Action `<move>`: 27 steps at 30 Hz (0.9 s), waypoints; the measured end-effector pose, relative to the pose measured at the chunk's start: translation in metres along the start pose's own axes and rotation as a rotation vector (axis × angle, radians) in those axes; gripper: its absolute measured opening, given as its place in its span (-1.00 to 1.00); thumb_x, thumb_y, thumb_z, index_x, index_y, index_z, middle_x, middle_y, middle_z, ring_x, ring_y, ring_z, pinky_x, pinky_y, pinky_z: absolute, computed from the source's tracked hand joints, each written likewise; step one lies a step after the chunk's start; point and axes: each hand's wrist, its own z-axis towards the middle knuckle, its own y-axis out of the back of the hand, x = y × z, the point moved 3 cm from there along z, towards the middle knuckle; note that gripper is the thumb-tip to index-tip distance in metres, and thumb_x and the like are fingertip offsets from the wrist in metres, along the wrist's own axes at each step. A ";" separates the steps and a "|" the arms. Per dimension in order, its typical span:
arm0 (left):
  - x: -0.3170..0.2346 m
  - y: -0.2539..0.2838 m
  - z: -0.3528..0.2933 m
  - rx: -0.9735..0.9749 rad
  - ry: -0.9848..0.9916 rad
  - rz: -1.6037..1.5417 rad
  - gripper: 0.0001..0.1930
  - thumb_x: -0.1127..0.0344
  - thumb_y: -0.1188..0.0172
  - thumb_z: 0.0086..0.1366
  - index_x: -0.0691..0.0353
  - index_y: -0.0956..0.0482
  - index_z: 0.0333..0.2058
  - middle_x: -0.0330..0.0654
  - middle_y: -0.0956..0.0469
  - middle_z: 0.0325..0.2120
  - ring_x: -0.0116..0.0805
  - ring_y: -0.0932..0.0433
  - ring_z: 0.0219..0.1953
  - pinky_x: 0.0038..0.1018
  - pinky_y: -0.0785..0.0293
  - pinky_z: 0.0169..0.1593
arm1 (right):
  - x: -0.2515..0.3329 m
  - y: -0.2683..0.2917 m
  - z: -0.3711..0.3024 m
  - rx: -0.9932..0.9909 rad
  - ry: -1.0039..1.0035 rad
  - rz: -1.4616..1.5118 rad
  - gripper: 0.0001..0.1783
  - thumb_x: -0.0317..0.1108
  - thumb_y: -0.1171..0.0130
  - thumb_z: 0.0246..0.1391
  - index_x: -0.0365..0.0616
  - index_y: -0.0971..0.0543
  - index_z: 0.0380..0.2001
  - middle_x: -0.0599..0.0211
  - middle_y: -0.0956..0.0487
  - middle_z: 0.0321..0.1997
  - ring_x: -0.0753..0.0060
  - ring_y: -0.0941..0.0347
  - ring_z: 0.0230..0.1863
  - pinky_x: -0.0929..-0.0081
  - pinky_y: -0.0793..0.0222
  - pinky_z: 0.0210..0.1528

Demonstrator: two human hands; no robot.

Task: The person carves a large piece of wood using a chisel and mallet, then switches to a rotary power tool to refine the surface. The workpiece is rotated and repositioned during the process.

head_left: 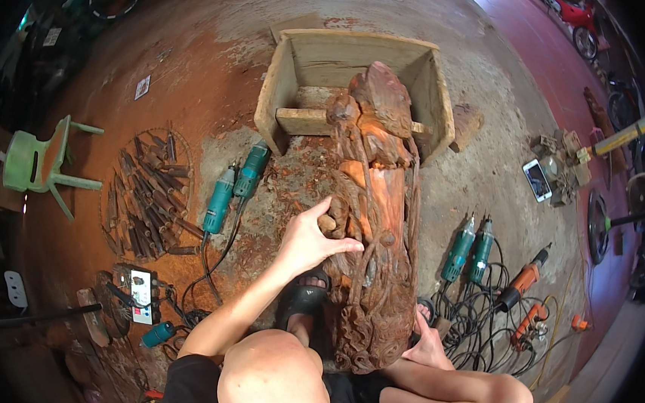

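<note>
Reddish-brown wood carving (pixel 386 196) lies under a left hand (pixel 310 240), its thumb and forefinger spread apart.
Head view: a rounded knob (pixel 327 223) sits between those fingers; the right hand is not in view. Beyond the hand, the carving's far end rests in a wooden box (pixel 327 61); an uneven sideways push could roll it. Right of the hand, tangled cords (pixel 462 334) could snag a foot. Left of it, a white panel (pixel 141 297) bears print too small to read.
</note>
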 end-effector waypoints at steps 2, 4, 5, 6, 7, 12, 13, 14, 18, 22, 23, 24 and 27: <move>0.003 -0.003 -0.002 -0.038 -0.037 0.008 0.22 -0.13 -0.67 -0.22 0.60 -0.27 0.27 0.27 -0.52 0.11 -0.14 -0.56 0.17 -0.38 -0.42 0.26 | -0.024 -0.008 0.004 0.005 -0.045 -0.035 0.25 -0.36 -0.65 -0.41 -0.28 -0.17 0.39 -0.06 -0.51 0.26 -0.04 -0.44 0.30 0.27 -0.48 0.21; 0.003 -0.003 -0.003 -0.039 -0.053 0.018 0.22 -0.15 -0.66 -0.22 0.59 -0.28 0.27 0.27 -0.52 0.11 -0.12 -0.57 0.15 -0.37 -0.43 0.26 | -0.016 -0.013 0.014 0.063 -0.130 0.074 0.27 -0.35 -0.65 -0.44 -0.24 -0.16 0.40 -0.11 -0.46 0.29 -0.05 -0.35 0.36 0.28 -0.39 0.30; 0.008 -0.005 0.000 -0.070 -0.132 0.031 0.20 -0.16 -0.65 -0.19 0.59 -0.30 0.26 0.28 -0.58 0.02 -0.14 -0.64 0.06 -0.35 -0.50 0.18 | -0.015 -0.016 0.016 0.060 -0.128 0.087 0.25 -0.35 -0.64 -0.42 -0.24 -0.17 0.38 -0.10 -0.46 0.28 -0.04 -0.36 0.34 0.28 -0.39 0.28; 0.000 -0.005 0.002 -0.027 -0.097 0.044 0.19 -0.14 -0.66 -0.20 0.60 -0.30 0.26 0.28 -0.56 0.06 -0.14 -0.59 0.12 -0.35 -0.46 0.21 | -0.015 -0.021 0.018 0.055 -0.134 0.105 0.22 -0.36 -0.64 -0.41 -0.24 -0.17 0.37 -0.08 -0.46 0.26 -0.02 -0.36 0.32 0.28 -0.39 0.27; -0.019 0.000 0.003 0.019 -0.060 0.059 0.18 -0.11 -0.67 -0.20 0.60 -0.31 0.25 0.28 -0.54 0.09 -0.13 -0.55 0.17 -0.36 -0.43 0.24 | -0.014 -0.024 0.019 0.043 -0.133 0.119 0.20 -0.36 -0.63 -0.40 -0.24 -0.18 0.36 -0.07 -0.46 0.25 -0.01 -0.36 0.30 0.29 -0.40 0.25; -0.045 0.009 0.003 0.019 -0.088 0.173 0.10 -0.13 -0.63 -0.15 0.56 -0.37 0.22 0.24 -0.66 -0.16 -0.07 -0.71 -0.07 -0.31 -0.57 0.07 | -0.003 -0.035 0.037 0.010 -0.130 0.184 0.09 -0.37 -0.59 -0.34 -0.23 -0.21 0.29 -0.02 -0.47 0.17 0.04 -0.39 0.20 0.31 -0.41 0.17; -0.046 0.008 0.004 0.003 -0.135 0.207 0.09 -0.18 -0.60 -0.13 0.56 -0.39 0.20 0.21 -0.66 -0.28 -0.02 -0.70 -0.19 -0.29 -0.59 -0.03 | 0.000 -0.034 0.037 -0.004 -0.129 0.198 0.07 -0.38 -0.59 -0.33 -0.23 -0.22 0.28 -0.01 -0.47 0.15 0.06 -0.39 0.18 0.32 -0.42 0.15; -0.045 0.004 0.004 -0.012 -0.183 0.242 0.07 -0.23 -0.56 -0.10 0.55 -0.41 0.19 0.18 -0.65 -0.40 0.02 -0.70 -0.31 -0.26 -0.61 -0.13 | 0.003 -0.030 0.038 -0.027 -0.129 0.211 0.05 -0.38 -0.58 -0.32 -0.23 -0.23 0.27 0.00 -0.47 0.13 0.07 -0.40 0.16 0.32 -0.42 0.14; -0.050 -0.001 0.005 0.001 -0.239 0.264 0.04 -0.31 -0.50 -0.06 0.54 -0.46 0.14 0.09 -0.58 -0.65 0.07 -0.65 -0.53 -0.20 -0.60 -0.31 | 0.009 0.014 0.035 -0.259 -0.173 0.320 -0.04 -0.39 -0.55 -0.27 -0.23 -0.25 0.22 0.05 -0.48 0.07 0.11 -0.41 0.08 0.34 -0.44 0.07; -0.044 0.020 0.008 0.099 -0.191 0.208 0.00 -0.31 -0.46 0.01 0.50 -0.47 0.16 0.04 -0.54 -0.72 -0.16 -0.60 -0.65 -0.31 -0.59 -0.39 | -0.008 0.046 0.004 -0.480 -0.252 0.333 -0.13 -0.40 -0.52 -0.22 -0.22 -0.28 0.17 0.09 -0.49 0.01 0.16 -0.43 0.00 0.35 -0.45 0.01; -0.048 0.030 0.009 0.070 -0.228 0.294 -0.12 -0.28 -0.44 0.06 0.45 -0.54 0.08 -0.04 -0.52 -0.76 -0.23 -0.56 -0.71 -0.35 -0.57 -0.44 | -0.016 0.042 -0.006 -0.505 -0.279 0.330 -0.15 -0.41 -0.52 -0.21 -0.22 -0.29 0.15 0.10 -0.49 -0.01 0.17 -0.44 -0.02 0.36 -0.45 -0.01; -0.054 0.038 0.011 0.033 -0.269 0.381 -0.23 -0.25 -0.42 0.11 0.40 -0.61 0.00 -0.12 -0.50 -0.80 -0.30 -0.52 -0.77 -0.39 -0.55 -0.49 | -0.023 0.035 -0.017 -0.517 -0.302 0.330 -0.18 -0.41 -0.51 -0.20 -0.22 -0.29 0.14 0.11 -0.49 -0.03 0.18 -0.44 -0.04 0.36 -0.46 -0.02; -0.111 0.036 0.002 -0.139 -0.618 0.368 -0.64 0.02 -0.42 0.16 0.22 -0.59 -0.39 -0.24 -0.45 -0.73 -0.37 -0.49 -0.67 -0.36 -0.47 -0.54 | -0.041 -0.004 -0.039 -0.518 -0.383 0.314 -0.24 -0.42 -0.49 -0.16 -0.21 -0.31 0.10 0.15 -0.49 -0.07 0.21 -0.45 -0.10 0.38 -0.47 -0.07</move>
